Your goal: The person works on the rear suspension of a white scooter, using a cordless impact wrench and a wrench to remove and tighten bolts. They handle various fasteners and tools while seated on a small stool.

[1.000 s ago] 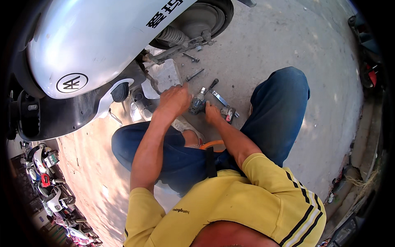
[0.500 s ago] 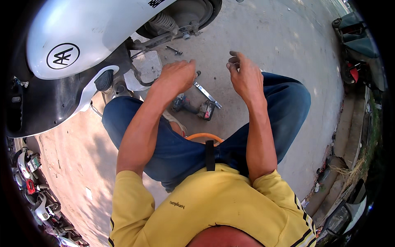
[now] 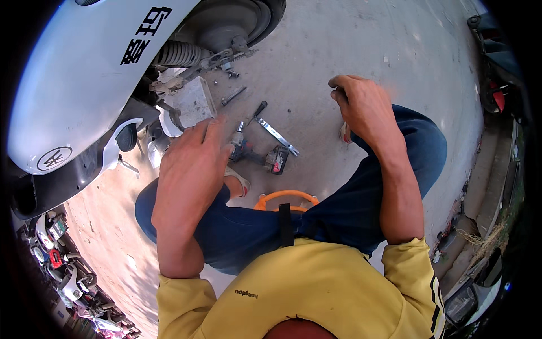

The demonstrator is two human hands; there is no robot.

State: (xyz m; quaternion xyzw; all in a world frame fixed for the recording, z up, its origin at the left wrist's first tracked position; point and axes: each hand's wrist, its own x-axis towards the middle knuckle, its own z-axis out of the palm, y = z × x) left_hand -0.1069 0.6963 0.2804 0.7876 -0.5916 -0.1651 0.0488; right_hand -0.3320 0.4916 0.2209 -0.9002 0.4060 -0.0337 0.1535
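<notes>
My left hand (image 3: pixel 191 169) hovers beside the white scooter (image 3: pixel 93 85), fingers stretched and slightly blurred, with nothing visible in it. My right hand (image 3: pixel 366 107) is raised over the ground at the right, its fingers bent and apart from the thumb, holding nothing that I can see. Between the hands lies a cordless impact wrench (image 3: pixel 248 153) with a silver socket on its nose and a battery at its base. Alongside it rests a shiny flat metal wrench (image 3: pixel 276 135); a dark-handled tool (image 3: pixel 260 108) lies at its far end. Farther off is a bolt-like metal rod (image 3: pixel 234 95).
A pale block (image 3: pixel 196 101) sits by the scooter's rear wheel (image 3: pixel 231 25) and coil spring (image 3: pixel 179 55). An orange ring-shaped frame (image 3: pixel 287 194) stands between my legs. Several scooters (image 3: pixel 62 271) are parked at the lower left. A kerb (image 3: pixel 480 175) runs along the right.
My hands have moved farther apart. The left came back toward me and to the left, uncovering the impact wrench; the right shifted rightward. The view has shifted too.
</notes>
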